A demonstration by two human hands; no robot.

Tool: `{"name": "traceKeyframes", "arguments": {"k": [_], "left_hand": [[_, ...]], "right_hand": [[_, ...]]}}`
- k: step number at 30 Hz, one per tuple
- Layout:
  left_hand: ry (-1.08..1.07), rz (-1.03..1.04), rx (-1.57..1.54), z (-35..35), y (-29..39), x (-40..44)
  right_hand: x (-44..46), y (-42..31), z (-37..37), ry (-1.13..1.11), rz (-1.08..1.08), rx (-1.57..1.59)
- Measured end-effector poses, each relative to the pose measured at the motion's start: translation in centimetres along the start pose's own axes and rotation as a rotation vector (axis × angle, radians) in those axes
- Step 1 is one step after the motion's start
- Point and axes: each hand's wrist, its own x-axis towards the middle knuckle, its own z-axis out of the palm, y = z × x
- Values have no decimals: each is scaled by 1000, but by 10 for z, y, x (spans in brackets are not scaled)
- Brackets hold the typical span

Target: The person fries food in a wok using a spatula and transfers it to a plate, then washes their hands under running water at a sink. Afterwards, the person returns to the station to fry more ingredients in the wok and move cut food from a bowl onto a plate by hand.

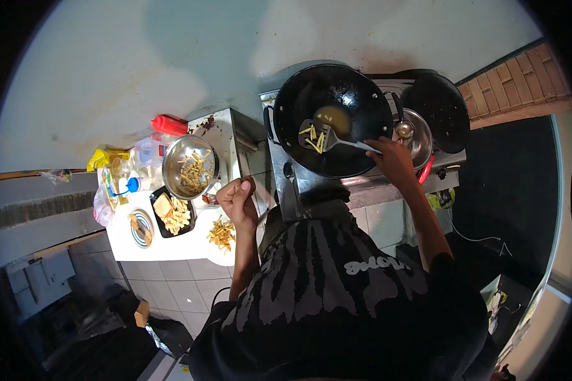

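My right hand (393, 159) grips the pale handle of a metal spatula (337, 141). Its blade is inside a large black wok (362, 101), where a few pale potato strips (313, 137) lie at the blade. Oil (334, 119) pools in the wok's bottom. My left hand (238, 198) is closed in a fist, away from the wok, with nothing visible in it. Just beside that fist is a steel bowl (170, 166) holding fried strips (196, 171). Below it sits a plate of browned strips (221, 233).
Right of the wok, a ladle (404, 129) rests in a steel basin (422, 143), next to a dark round pan (438, 111). A spoon (290, 174) lies at the stove's left. The white side table (124, 244) carries a black tray (183, 232), a striped plate (143, 219) and a red bottle (170, 125).
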Motion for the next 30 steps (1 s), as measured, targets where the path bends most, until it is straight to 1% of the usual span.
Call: {"name": "traceKeyframes", "arguments": {"k": [3, 9, 12, 16, 18, 19, 21, 28, 30], "left_hand": [[14, 12, 13, 4, 0, -2], [19, 37, -20, 11, -4, -6], [36, 34, 2, 16, -9, -12], [19, 34, 27, 29, -8, -18], [25, 38, 29, 35, -9, -22], [22, 38, 7, 38, -8, -23], [26, 38, -11, 43, -9, -29], [95, 87, -7, 59, -20, -48], [113, 90, -20, 63, -24, -56]], "right_hand": [[-10, -5, -3, 19, 4, 39], [-23, 1, -10, -13, 1, 166], [-26, 3, -12, -23, 29, 102], [-28, 18, -9, 1, -20, 185], [-23, 23, -10, -87, -11, 193], [-20, 25, -11, -92, -15, 193], [-15, 28, -12, -56, -130, 233], [-4, 37, -19, -104, -215, 121], [-4, 43, -14, -66, -229, 57]]}}
